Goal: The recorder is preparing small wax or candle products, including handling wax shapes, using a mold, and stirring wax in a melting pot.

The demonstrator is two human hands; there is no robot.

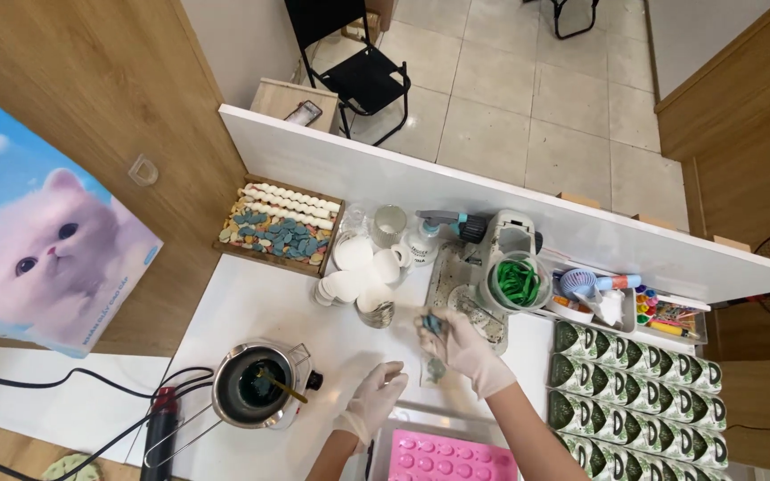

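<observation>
Both my hands wear thin white gloves. My right hand (461,343) is raised over the white table (251,303), its fingers closed on a small dark teal piece (432,324). A little lower and to the left, my left hand (376,395) hovers with fingers loosely curled and nothing visible in it. Between the hands a small clear bag with dark bits (434,370) lies on the table. A pink silicone mould (452,456) with round cavities sits at the near edge, under my forearms.
A metal melting pot (256,387) with dark liquid and a stick stands front left, cables trailing off. Behind are white cups (354,267), a wooden tray of coloured shapes (278,227), a spray bottle (425,236), a tub of green pieces (517,281) and rows of green-patterned boxes (634,374) at right.
</observation>
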